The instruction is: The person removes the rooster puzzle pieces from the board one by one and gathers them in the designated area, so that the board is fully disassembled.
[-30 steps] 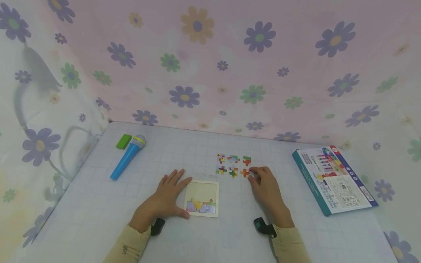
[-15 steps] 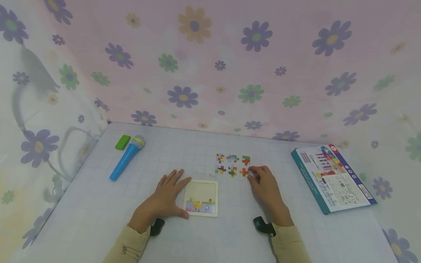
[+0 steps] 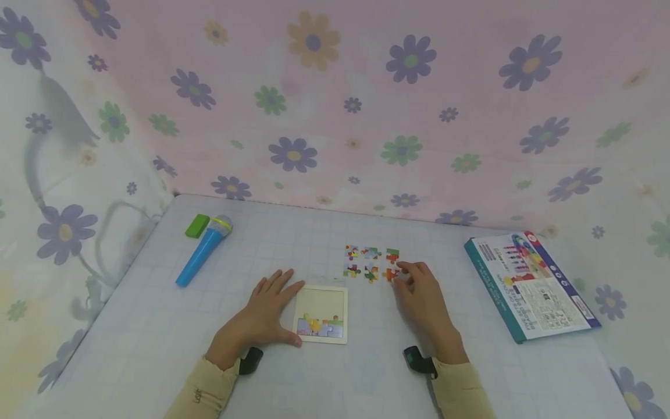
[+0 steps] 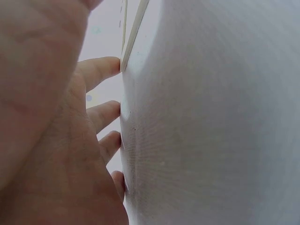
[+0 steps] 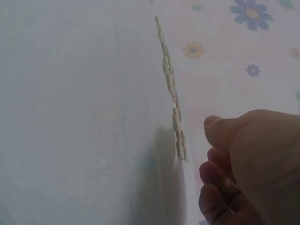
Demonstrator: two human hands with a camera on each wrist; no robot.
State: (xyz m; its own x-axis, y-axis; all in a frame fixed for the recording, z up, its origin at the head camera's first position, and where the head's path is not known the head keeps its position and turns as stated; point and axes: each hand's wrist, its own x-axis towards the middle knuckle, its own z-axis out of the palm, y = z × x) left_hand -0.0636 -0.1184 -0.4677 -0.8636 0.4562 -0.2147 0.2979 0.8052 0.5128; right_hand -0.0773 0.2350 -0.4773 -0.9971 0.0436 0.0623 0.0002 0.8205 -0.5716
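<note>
Mic (image 3: 204,251) L of tray (image 3: 321,300); box (image 3: 546,299) R

Before you are six loose puzzle pieces (image 3: 371,272), one framed puzzle tray (image 3: 321,300), one blue microphone (image 3: 201,256), one green block (image 3: 197,226), one flat box (image 3: 534,291) and your two hands (image 3: 264,317).

microphone (image 3: 200,256): blue handle, lying far left
block (image 3: 197,226): green, just left of microphone head
box (image 3: 533,286): flat, printed face up, right side
backdrop (image 3: 335,125): flowered, far side
</note>
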